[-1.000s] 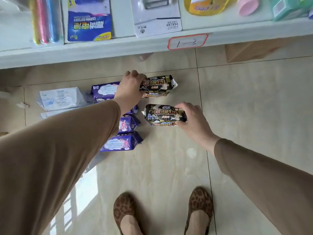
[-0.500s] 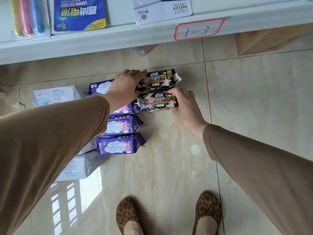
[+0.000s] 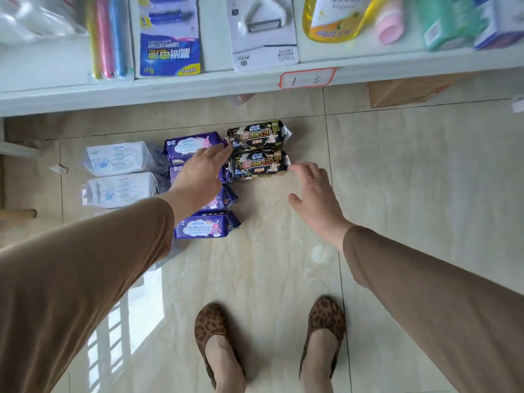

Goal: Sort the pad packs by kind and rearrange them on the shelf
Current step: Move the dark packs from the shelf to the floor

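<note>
**Inspector A:** We record both hands empty. The left hand (image 3: 202, 177) is spread wide over the purple packs (image 3: 207, 224), its fingertips at the left end of the far black pack (image 3: 256, 136). The right hand (image 3: 314, 195) is also spread, fingers relaxed, just beside the right end of the near black pack (image 3: 259, 165); we cannot tell whether it touches.

**Inspector B:** Position of the goods?

**Inspector A:** On the floor (image 3: 425, 171) below the shelf (image 3: 170, 87), in three columns: white packs (image 3: 119, 174) on the left, purple in the middle, two black on the right, touching one another.

**Inspector B:** The governing relation?

**Inspector A:** The black packs lie ahead of us, between the hands, long axes running left to right. We judge the right hand nearer the near pack, the left nearer the far one; either pack offers an end to each hand.
</note>
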`<state>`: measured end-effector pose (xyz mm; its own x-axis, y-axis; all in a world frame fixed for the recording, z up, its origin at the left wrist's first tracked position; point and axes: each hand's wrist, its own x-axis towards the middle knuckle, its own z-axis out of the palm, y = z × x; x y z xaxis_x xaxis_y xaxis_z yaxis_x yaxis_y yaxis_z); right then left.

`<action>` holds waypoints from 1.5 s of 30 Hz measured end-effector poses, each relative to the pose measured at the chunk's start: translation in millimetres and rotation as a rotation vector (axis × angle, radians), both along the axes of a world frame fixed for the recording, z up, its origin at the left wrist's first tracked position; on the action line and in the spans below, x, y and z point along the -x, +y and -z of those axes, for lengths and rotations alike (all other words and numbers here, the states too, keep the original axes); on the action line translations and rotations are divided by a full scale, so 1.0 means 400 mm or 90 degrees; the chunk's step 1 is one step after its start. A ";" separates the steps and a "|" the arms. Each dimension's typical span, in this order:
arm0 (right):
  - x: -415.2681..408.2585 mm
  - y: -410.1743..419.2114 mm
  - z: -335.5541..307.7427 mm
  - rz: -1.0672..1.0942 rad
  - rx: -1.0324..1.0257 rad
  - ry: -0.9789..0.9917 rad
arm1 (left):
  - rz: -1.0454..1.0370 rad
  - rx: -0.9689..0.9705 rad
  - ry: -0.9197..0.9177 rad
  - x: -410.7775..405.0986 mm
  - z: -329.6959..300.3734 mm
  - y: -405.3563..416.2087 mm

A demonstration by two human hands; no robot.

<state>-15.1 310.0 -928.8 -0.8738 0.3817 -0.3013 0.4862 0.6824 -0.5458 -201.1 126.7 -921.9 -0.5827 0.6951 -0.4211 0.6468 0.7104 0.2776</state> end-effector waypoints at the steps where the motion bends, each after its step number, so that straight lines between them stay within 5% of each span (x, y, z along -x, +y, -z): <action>1: -0.017 -0.002 -0.048 0.005 0.006 0.000 | -0.008 -0.004 -0.008 -0.030 -0.044 -0.006; 8: -0.114 -0.020 -0.361 0.006 0.049 -0.018 | -0.030 -0.053 -0.048 -0.182 -0.331 -0.025; 18: -0.231 0.027 -1.012 0.014 0.077 -0.023 | -0.073 -0.077 -0.020 -0.288 -0.998 -0.063; 27: -0.087 0.125 -1.547 -0.133 -0.010 0.139 | -0.055 -0.204 0.123 -0.221 -1.532 0.026; 36: 0.212 0.197 -1.779 -0.178 -0.070 0.230 | -0.074 -0.304 0.215 0.023 -1.711 0.090; 45: 0.526 0.255 -1.871 -0.152 0.013 0.294 | -0.119 -0.327 0.233 0.285 -1.755 0.127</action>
<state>-225.5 412.2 -180.5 -0.9795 0.1533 0.1305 0.0239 0.7322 -0.6807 -315.1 177.6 -219.8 -0.7558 0.6278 0.1861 0.6423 0.6554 0.3972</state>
